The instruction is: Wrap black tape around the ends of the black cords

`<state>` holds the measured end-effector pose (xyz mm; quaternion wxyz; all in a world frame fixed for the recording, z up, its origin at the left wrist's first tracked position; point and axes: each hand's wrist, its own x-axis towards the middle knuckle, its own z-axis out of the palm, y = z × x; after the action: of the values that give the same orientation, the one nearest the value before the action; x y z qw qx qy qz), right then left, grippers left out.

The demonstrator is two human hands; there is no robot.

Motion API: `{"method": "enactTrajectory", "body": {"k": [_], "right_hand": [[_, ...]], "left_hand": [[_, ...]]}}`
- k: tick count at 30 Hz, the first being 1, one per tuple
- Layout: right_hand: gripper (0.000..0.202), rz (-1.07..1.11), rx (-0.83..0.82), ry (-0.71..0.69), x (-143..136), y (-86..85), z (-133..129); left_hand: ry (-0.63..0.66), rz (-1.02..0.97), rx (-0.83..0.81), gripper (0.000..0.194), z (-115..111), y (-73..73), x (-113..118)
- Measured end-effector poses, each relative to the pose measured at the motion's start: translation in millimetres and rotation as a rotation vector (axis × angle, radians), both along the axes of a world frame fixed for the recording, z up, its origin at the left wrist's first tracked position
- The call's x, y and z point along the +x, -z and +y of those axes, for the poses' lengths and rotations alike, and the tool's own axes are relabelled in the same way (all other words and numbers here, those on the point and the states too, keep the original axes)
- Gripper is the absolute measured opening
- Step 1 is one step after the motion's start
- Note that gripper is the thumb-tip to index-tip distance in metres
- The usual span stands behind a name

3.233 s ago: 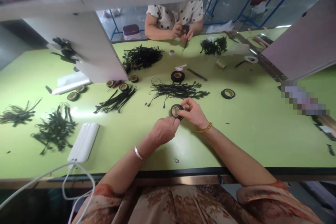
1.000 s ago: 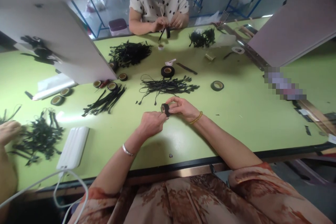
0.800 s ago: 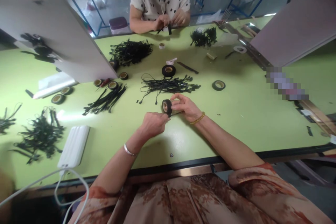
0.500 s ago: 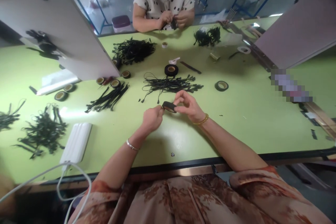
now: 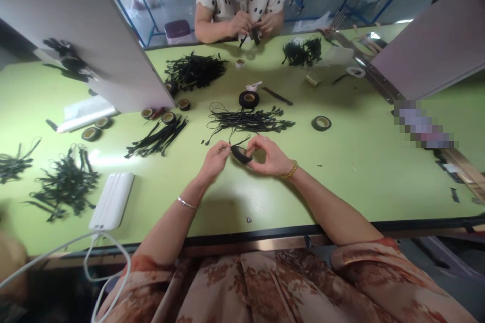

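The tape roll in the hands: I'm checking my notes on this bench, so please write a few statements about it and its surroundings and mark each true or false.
1. Both hands hold the black tape roll. True: left hand and right hand pinch it from either side.
2. The roll rests flat on the green table. False: it is held above it.
3. A white power bank lies to the person's left. True.
4. The bundle of black cables lies beyond the hands. True.
5. The right wrist is bare. False: it wears a gold bracelet.
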<state>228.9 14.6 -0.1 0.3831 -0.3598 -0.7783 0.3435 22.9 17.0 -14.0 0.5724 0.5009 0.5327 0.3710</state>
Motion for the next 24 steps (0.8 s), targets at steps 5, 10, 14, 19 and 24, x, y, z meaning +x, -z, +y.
{"method": "enactTrajectory", "body": {"k": [5, 10, 14, 19, 24], "right_hand": [[0.044, 0.064, -0.171, -0.063, -2, 5.6, 1], [0.046, 0.341, -0.449, 0.008, -1, 6.4, 3], [0.054, 0.417, -0.725, 0.057, -3, 2.5, 6], [0.065, 0.535, -1.013, -0.027, -4, -1.8, 8], [0.042, 0.69, -0.983, 0.054, -11, -1.3, 3]], "left_hand": [[0.049, 0.078, 0.132, 0.016, 1, -4.4, 0], [0.052, 0.444, 0.436, 0.018, -5, -8.6, 0], [0.129, 0.644, 0.636, 0.021, -13, -9.1, 1], [0.318, 0.858, 0.854, 0.025, -20, -9.7, 3], [0.435, 0.967, 0.886, 0.026, -25, -11.0, 9]]}}
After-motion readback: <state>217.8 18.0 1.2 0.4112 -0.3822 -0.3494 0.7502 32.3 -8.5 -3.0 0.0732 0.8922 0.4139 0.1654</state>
